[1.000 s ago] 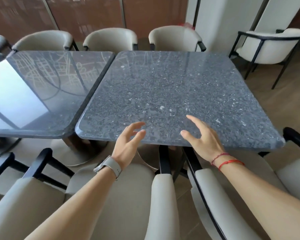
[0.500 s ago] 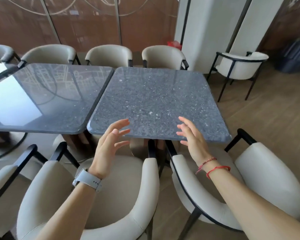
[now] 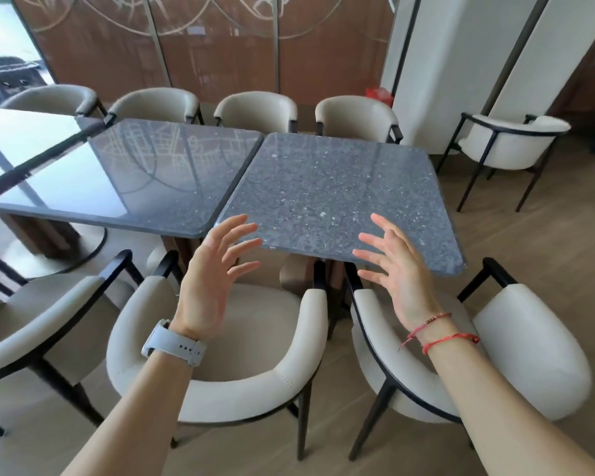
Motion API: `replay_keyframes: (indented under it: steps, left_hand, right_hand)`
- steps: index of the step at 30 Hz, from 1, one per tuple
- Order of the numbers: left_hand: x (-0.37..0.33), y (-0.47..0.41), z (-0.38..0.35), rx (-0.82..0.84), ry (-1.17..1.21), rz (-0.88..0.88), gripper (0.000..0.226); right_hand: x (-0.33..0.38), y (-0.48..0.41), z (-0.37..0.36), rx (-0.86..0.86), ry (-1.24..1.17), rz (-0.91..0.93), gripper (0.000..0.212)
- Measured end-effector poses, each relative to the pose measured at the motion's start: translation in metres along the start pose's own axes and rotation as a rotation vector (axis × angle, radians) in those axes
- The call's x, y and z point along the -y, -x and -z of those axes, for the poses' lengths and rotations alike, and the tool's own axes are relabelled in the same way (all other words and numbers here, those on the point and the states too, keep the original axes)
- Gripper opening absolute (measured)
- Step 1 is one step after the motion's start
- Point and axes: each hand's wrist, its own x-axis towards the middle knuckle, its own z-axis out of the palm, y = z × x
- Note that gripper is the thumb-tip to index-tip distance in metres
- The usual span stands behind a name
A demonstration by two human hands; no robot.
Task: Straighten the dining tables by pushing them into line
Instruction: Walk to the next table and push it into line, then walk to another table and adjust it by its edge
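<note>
While both palms face each other with fingers spread and holding nothing, the left hand and right hand hover above cream armchairs. Beyond them, the speckled grey stone table sits skewed against the glossy dark table, corners touching.

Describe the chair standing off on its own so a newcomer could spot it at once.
Start at the speckled grey table at the right end of the row of tables, then look past its far right corner toward the white pillar. The lone chair stands there on open floor; unlike the others, it is not drawn up to any table.
</note>
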Motion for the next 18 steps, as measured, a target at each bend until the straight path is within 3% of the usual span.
replay_keyframes:
  steps: [10, 15, 18]
  left_hand:
    - [-0.024, 0.057, 0.022, -0.179, -0.002, -0.015, 0.086]
    - [-0.038, 0.103, 0.047, -0.328, -0.021, -0.054, 0.078]
    - [-0.051, 0.135, 0.067, -0.433, -0.039, -0.078, 0.086]
  right_hand:
    - [0.003, 0.003, -0.04, 0.23, -0.059, -0.028, 0.05]
    - [-0.001, 0.011, -0.087, 0.403, -0.06, -0.043, 0.059]
    - [-0.002, 0.022, -0.129, 0.508, -0.061, -0.053, 0.06]
